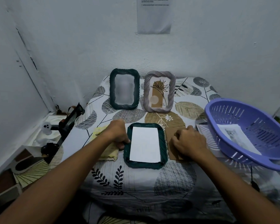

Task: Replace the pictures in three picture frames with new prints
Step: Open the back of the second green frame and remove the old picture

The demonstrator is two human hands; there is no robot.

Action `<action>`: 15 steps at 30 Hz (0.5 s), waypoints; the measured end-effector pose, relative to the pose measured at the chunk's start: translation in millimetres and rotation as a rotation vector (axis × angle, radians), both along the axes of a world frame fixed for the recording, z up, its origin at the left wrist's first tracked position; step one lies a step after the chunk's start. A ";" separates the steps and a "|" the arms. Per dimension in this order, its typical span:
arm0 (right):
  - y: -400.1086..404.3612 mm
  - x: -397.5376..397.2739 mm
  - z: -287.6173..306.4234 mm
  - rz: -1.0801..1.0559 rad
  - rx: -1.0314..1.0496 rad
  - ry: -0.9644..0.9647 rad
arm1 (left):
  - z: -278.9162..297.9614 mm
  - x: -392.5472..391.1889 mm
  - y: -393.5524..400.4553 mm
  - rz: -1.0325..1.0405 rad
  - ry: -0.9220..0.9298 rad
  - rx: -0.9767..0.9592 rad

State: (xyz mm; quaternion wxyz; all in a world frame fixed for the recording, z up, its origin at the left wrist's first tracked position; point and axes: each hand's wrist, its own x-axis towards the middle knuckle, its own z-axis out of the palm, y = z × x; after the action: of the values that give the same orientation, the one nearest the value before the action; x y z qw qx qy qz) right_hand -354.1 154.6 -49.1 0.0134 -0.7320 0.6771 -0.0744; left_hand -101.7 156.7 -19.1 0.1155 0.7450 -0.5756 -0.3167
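The left hand [118,135] curls its fingers and thumb around the left rim of a dark green, rope-textured rectangular picture frame [145,164] lying face down at the middle of the leaf-patterned tablecloth [136,183], with a white sheet of paper [145,144] set inside its back opening. The right hand [188,143] rests with loosely bent fingers on a brown cardboard backing board [171,131] just right of that frame; whether it pinches the board, I cannot tell.
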 end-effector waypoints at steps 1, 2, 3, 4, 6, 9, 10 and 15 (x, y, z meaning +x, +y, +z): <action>0.0 2.9 2.4 0.019 -0.049 -0.047 | -0.4 1.4 0.6 0.003 0.019 -0.008; 0.0 7.6 6.2 0.053 -0.085 -0.120 | -0.8 2.9 1.4 0.006 0.039 -0.027; -0.9 12.8 9.8 0.094 -0.086 -0.221 | -1.2 4.0 1.8 0.004 0.054 -0.060; -2.3 18.4 13.8 0.125 -0.041 -0.314 | -1.8 5.1 2.1 -0.005 0.051 -0.105; -5.0 29.6 20.2 0.138 0.116 -0.388 | -3.4 6.4 3.3 -0.032 0.010 -0.200; -8.5 40.0 22.7 0.081 0.234 -0.293 | -6.6 5.5 4.2 -0.075 0.011 -0.261; -10.7 42.1 21.3 0.052 0.245 -0.296 | -7.3 4.3 4.8 -0.084 0.003 -0.259; -18.9 48.7 16.3 -0.007 0.309 -0.327 | -8.7 -3.3 8.7 -0.109 -0.088 -0.215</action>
State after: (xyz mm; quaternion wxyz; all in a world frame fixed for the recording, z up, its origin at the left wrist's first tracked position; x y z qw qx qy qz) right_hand -305.3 135.8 -32.8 0.2346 -0.6972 0.6717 -0.0878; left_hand -105.0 165.5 -27.8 0.1520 0.7091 -0.6505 -0.2257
